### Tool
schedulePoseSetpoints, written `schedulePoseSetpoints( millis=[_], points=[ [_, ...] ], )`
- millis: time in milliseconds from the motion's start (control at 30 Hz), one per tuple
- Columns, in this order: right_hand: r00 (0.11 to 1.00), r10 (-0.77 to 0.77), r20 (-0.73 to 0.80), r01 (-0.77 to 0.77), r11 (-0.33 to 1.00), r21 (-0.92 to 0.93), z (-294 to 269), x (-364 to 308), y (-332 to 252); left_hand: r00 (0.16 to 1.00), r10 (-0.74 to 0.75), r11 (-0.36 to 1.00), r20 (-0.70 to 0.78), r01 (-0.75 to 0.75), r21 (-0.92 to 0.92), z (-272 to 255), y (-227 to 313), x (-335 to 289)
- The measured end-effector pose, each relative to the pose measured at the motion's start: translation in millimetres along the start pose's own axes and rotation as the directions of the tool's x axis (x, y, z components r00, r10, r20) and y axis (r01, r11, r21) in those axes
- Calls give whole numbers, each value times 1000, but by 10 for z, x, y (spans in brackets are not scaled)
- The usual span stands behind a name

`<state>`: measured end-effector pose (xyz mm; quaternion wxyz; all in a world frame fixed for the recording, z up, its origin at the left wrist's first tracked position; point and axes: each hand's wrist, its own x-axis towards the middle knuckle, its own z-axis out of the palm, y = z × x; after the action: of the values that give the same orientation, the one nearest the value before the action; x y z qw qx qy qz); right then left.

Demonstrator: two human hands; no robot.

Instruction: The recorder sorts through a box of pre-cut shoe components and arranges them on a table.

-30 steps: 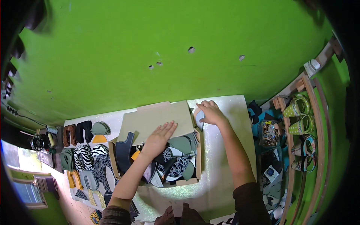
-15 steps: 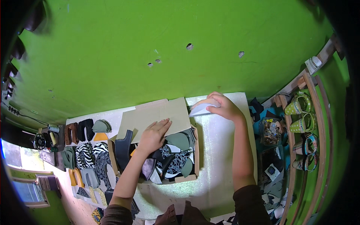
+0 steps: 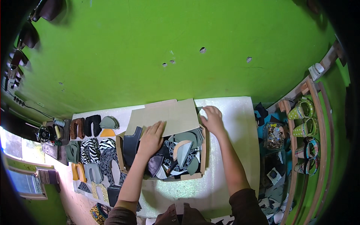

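A cardboard box full of cut shoe pieces stands on the table, its lid flap folded back. My left hand lies over the flap's near edge, fingers stretched out, beside a black curved piece. Beyond the box's right rear corner is my right hand, thumb and fingers apart. Its fingertips are near a dark green piece, partly hidden by the flap. A pale grey piece with a tan edge rests on top of the heap, among green pieces and black patterned ones.
Stacks of cut pieces, including zebra-striped ones and mustard ones, line the table's left side. On the right, a wooden rack holds several sandals; a clear tub stands beside it. A green wall rises behind.
The pale piece that my right hand held is now on the heap in the box. My right hand has moved left to the box's rear corner. My left hand stays at the flap.
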<state>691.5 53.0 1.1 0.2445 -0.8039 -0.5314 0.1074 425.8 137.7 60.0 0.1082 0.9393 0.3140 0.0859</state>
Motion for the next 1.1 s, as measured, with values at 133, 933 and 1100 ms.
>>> schedulePoseSetpoints(
  millis=[133,933,1100],
  points=[
    [993,-91,77,99,990,-96,230,109,-69,998,-21,992,-59,28,126,327,-99,-81],
    [994,64,-88,21,679,734,-709,26,-243,999,13,980,-39,-5,197,157,-90,-96],
    [977,-190,94,39,595,802,-779,-191,-796,999,-17,1000,49,16,24,45,-91,-97]
  ],
)
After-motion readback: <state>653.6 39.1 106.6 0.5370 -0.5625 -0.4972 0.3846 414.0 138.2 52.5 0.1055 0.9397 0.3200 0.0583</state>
